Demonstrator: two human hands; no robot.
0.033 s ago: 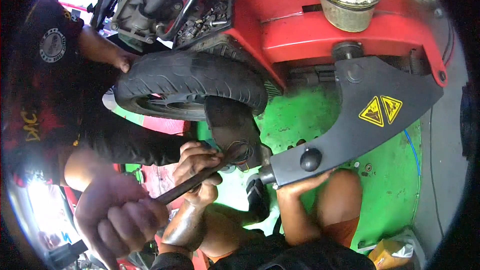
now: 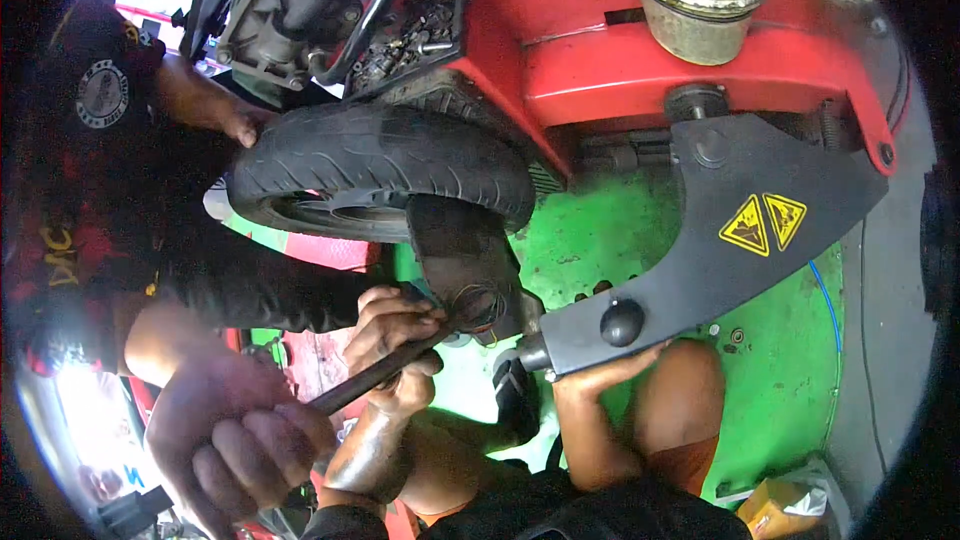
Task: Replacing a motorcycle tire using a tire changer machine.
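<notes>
The wearer's left hand [image 2: 392,338] is wrapped around a dark metal bar [image 2: 372,379], whose long axis slants from a co-worker's fist [image 2: 240,460] at lower left, up and rightward through this nearer hand to a black blade [image 2: 460,245] just beyond it. The right hand [image 2: 628,360], farther off to the right, curls around a curved grey arm [image 2: 700,270] from behind; a black tyre [image 2: 375,155] lies beyond the left hand, beside the blade.

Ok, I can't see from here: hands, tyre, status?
Left hand at bar, right hand around grey arm. Black paddle hides part of tyre. Co-worker's hand also on bar.
</notes>
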